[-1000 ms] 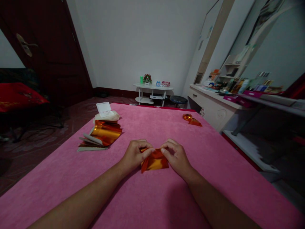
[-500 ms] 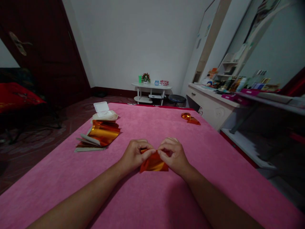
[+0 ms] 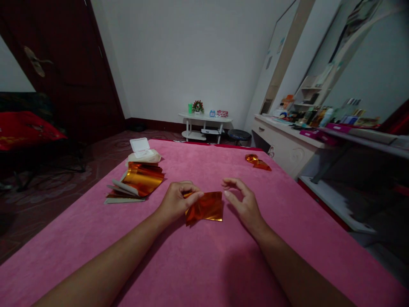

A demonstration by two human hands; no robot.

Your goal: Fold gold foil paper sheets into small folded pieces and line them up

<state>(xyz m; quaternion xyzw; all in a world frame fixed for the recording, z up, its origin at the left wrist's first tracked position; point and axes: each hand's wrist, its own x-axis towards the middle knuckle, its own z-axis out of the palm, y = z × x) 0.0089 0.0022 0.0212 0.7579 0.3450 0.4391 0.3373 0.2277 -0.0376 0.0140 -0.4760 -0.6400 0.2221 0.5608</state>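
Note:
A folded sheet of shiny orange-gold foil paper [image 3: 209, 206] is pinched at its upper left by the thumb and fingers of my left hand [image 3: 179, 198]. Its right part lies flat and smooth, while the left part looks creased. Just off its right edge is my right hand [image 3: 243, 204], thumb and fingers apart, with nothing between them. To the left lies a stack of gold foil sheets [image 3: 143, 178] with pale backs, some of them curled. Two folded gold foil pieces [image 3: 258, 163] rest together at the far right.
Everything sits on a pink cloth-covered table [image 3: 191, 264]. An open white plastic case [image 3: 140, 147] stands on a pale packet behind the stack. Beyond are a low white table [image 3: 206, 116] and a round stool [image 3: 239, 135]. A dresser [image 3: 287, 134] with bottles borders the right side.
My right hand has let go of the foil paper and moved right, its fingers opening. The left hand keeps its pinch. The foil's right part now shows uncovered. The view has shifted slightly.

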